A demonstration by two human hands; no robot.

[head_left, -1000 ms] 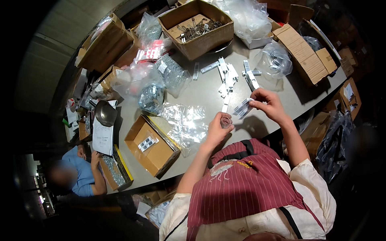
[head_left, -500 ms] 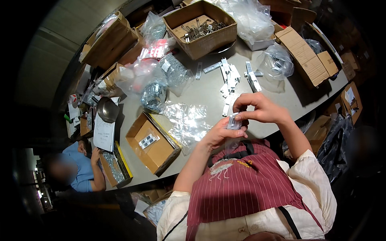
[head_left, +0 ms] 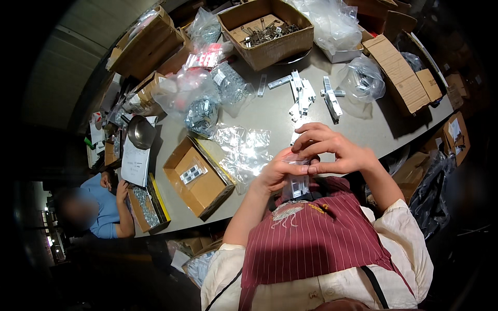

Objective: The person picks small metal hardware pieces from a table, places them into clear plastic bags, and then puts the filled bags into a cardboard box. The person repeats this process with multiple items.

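Note:
In front of my apron I hold a small clear plastic bag (head_left: 297,187) with pale parts inside, hanging below my fingers. My left hand (head_left: 275,170) is closed round it, the thumb lying across its upper part. From the other side my right hand (head_left: 340,151) bends over the bag's top, its thumb and fingertips closed at the opening; the fingers partly hide the edge. Just beyond my hands lies a loose pile of white and grey rectangular parts (head_left: 302,93). Left of my hands, flat clear plastic bags (head_left: 241,150) are spread on the table.
An open cardboard box (head_left: 179,165) holding a bagged part stands at the left. A carton of metal pieces (head_left: 251,52) stands at the back, near bags of hardware (head_left: 202,115). A co-worker in a blue shirt (head_left: 106,207) sits at far left, hand by a box of small parts (head_left: 145,206).
The parts have gone lower in the plastic bag, which now hangs below my left thumb. My right hand has shifted from pinching at the parts to bending over the bag's top.

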